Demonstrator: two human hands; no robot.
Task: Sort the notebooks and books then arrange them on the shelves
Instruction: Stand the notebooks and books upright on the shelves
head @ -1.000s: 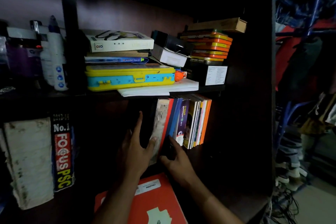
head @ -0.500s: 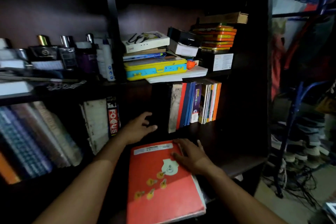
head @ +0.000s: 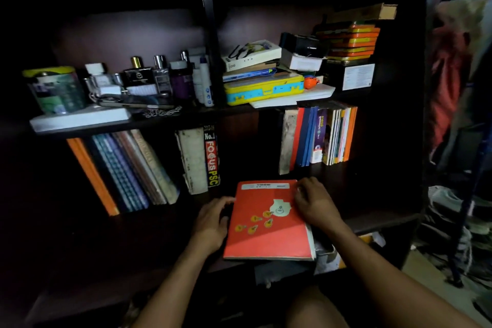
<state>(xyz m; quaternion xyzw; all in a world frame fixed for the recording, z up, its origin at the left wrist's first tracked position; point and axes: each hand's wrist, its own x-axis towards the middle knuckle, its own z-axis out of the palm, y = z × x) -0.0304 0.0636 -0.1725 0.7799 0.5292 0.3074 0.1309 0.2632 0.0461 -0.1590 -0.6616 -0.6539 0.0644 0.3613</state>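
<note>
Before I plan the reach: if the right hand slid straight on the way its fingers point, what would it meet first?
Probably the worn pale book at the left end of the upright row; the right hand rests on the red notebook, fingers pointing up-left. Depth is unclear.

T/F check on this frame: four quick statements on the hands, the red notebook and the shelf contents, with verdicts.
1. The red notebook lies flat, cover up. True.
2. The left hand is at its left edge, the right hand near its top right corner. True.
3. The yellow and blue case stands among the lower-shelf books. False: it lies on the upper shelf under stacked items.
4. The "No.1 FOCUS PSC" book lies flat. False: it stands upright.
</note>
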